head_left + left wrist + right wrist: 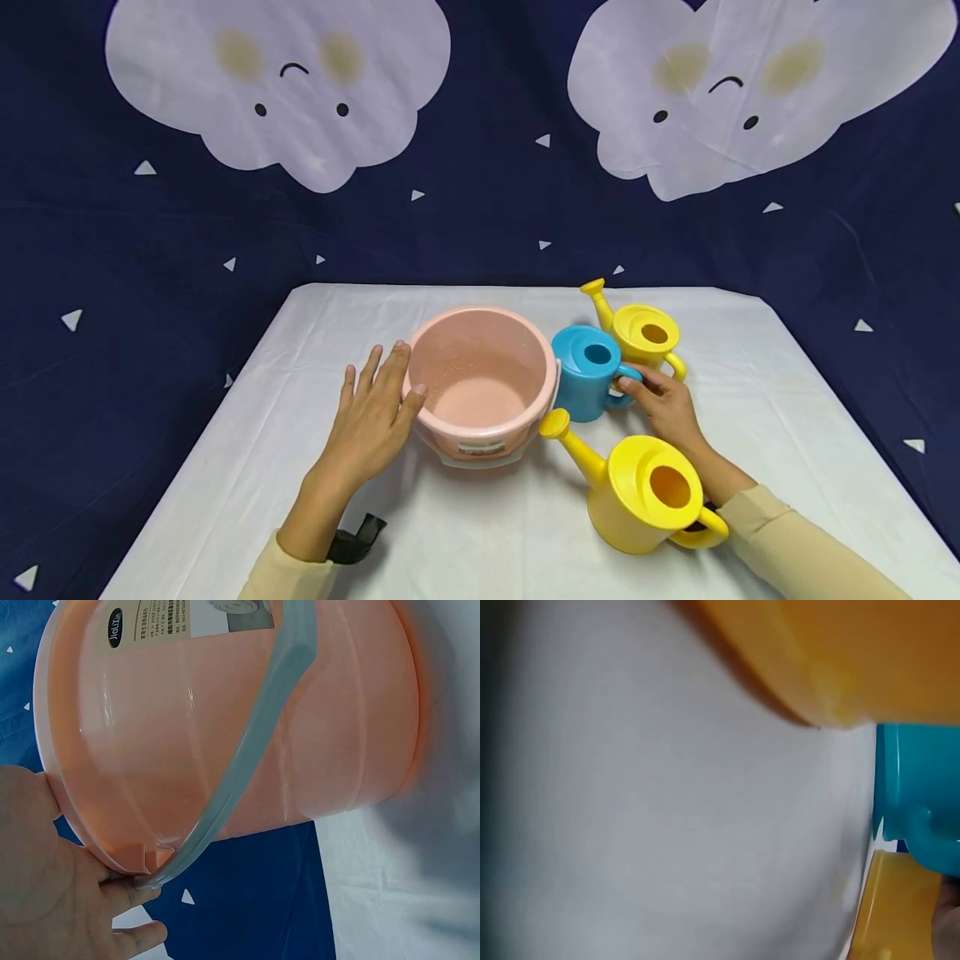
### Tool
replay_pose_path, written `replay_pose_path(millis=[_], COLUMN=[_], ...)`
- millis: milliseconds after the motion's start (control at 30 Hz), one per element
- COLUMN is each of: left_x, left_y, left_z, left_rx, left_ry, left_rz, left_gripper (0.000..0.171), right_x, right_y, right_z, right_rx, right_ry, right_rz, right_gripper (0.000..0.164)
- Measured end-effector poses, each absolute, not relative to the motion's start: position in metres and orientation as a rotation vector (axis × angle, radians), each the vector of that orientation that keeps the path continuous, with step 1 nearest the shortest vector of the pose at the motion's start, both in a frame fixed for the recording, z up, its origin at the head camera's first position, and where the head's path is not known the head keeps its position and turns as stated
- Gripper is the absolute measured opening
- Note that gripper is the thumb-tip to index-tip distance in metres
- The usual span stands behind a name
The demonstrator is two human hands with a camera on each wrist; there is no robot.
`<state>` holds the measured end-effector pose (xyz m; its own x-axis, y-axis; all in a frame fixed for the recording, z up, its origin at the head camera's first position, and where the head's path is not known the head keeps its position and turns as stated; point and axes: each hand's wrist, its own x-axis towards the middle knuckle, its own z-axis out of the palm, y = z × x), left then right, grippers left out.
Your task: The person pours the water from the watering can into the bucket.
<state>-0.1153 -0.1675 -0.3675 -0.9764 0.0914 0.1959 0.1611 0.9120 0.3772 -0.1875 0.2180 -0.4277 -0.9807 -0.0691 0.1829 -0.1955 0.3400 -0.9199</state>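
Note:
A pink bucket point(483, 367) with a grey handle point(232, 776) hanging down its side stands on the white table. On its left rim rests my left hand point(375, 425), fingers extended, the thumb at the edge. My right hand point(667, 408) grips the handle of a blue watering can point(581, 375), which stands upright just right of the bucket. In the right wrist view only part of the blue can point(922, 787) and a bit of the hand point(946, 926) show. The blue can's spout is hidden.
Behind the blue can stands a yellow watering can point(641, 329). Another yellow watering can point(637, 500) stands in front, near my right forearm, its spout pointing at the bucket. A dark blue cloth point(487, 225) with clouds hangs behind the white-covered table point(247, 467).

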Motion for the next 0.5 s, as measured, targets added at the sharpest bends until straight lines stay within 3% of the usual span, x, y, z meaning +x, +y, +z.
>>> replay_pose_path(millis=[500], left_x=[-0.114], left_y=[-0.167], left_z=[-0.367], left_rx=[-0.201], left_ry=[-2.889], left_rz=[-0.599], left_gripper=[0.065], right_x=[-0.197], right_y=[0.23], right_z=[-0.445], right_rx=[0.172], right_ry=[-2.287], right_rz=[1.878], right_gripper=[0.04])
